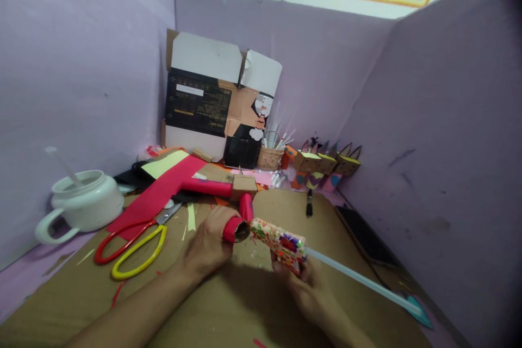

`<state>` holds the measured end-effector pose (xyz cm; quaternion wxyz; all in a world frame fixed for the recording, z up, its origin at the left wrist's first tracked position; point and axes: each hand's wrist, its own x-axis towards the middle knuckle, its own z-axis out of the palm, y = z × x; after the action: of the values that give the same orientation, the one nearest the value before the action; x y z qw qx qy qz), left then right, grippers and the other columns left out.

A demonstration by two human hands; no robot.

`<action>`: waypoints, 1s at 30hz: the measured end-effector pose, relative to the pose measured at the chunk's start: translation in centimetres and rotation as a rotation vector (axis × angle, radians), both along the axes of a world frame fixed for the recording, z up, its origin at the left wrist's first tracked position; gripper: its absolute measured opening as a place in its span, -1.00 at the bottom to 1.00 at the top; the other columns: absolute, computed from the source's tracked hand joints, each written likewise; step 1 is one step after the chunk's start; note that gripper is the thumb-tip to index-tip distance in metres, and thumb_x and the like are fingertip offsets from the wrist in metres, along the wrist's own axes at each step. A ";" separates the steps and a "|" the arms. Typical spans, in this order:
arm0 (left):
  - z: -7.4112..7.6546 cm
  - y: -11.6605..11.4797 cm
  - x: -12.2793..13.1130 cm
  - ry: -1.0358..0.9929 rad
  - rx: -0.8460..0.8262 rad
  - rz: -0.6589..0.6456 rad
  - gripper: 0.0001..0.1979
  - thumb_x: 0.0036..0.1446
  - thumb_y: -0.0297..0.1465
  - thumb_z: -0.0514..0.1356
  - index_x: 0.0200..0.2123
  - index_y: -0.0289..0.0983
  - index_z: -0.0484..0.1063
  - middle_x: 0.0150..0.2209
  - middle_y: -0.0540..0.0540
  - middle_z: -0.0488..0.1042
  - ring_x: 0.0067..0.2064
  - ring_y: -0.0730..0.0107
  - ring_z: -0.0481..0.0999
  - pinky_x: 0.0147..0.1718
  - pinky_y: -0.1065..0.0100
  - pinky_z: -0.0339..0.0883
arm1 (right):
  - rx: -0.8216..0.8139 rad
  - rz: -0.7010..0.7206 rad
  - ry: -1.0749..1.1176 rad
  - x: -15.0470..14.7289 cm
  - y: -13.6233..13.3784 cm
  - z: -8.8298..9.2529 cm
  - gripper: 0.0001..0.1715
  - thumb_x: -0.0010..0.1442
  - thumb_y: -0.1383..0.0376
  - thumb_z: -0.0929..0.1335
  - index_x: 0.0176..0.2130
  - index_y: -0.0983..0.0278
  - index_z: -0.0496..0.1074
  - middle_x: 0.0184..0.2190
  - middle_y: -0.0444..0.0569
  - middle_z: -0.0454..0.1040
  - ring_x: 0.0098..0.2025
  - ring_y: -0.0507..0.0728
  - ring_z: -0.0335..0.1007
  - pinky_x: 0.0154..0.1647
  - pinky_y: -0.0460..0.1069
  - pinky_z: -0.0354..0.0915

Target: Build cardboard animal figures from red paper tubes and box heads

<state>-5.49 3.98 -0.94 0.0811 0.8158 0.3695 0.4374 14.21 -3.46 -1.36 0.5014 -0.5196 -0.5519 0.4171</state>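
Observation:
My left hand (pixel 214 236) is closed round a red-covered cardboard tube (pixel 231 229), whose open end faces me. In my right hand (pixel 299 277) is a hot glue gun (pixel 281 242) with a floral covering and a small red light. Its nozzle points left, at or very close to the tube's rim; whether they touch I cannot tell. A long glue stick (pixel 359 274) sticks out of the gun's back. Behind the tube, another red roll (pixel 246 206) and a longer red roll (pixel 207 187) lie by a small cardboard box (pixel 243 187).
Scissors (pixel 136 250) with red and yellow handles lie left of my left hand, near a white mug (pixel 87 201). Red paper (pixel 163 190) stretches behind them. A black marker (pixel 309 204), a dark phone-like slab (pixel 365 235) and cardboard animal figures (pixel 326 163) are right and behind.

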 end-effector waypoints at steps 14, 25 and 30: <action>0.2 0.0 0.0 -0.024 -0.042 0.003 -0.79 -0.03 -0.62 0.08 -0.31 -0.26 0.34 -0.34 -0.09 0.44 -0.29 0.27 0.38 -0.30 0.27 0.26 | -0.019 -0.035 -0.029 -0.2 0.1 0.5 -0.64 -0.10 0.03 0.41 -0.52 0.28 0.38 -0.57 -0.07 0.33 -0.46 0.11 0.24 -0.46 -0.04 0.22; 0.6 -0.2 -0.1 -0.038 -0.035 -0.004 -0.77 -0.05 -0.63 0.09 -0.31 -0.27 0.35 -0.35 -0.09 0.44 -0.31 0.28 0.39 -0.32 0.29 0.26 | -0.010 -0.047 -0.081 0.1 0.1 0.3 -0.65 -0.06 0.04 0.39 -0.49 0.30 0.41 -0.55 -0.04 0.37 -0.44 0.13 0.27 -0.43 -0.02 0.25; 0.9 -0.4 -0.2 -0.037 -0.039 0.014 -0.77 -0.06 -0.62 0.08 -0.31 -0.26 0.36 -0.35 -0.09 0.44 -0.30 0.27 0.39 -0.31 0.28 0.29 | -0.027 -0.059 -0.078 0.1 0.1 0.5 -0.67 -0.09 0.07 0.40 -0.50 0.30 0.41 -0.58 -0.06 0.35 -0.44 0.13 0.27 -0.43 -0.03 0.25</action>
<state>-5.65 3.61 -0.08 0.1006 0.8033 0.3822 0.4456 14.30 -3.39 -0.86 0.4846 -0.5582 -0.5500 0.3887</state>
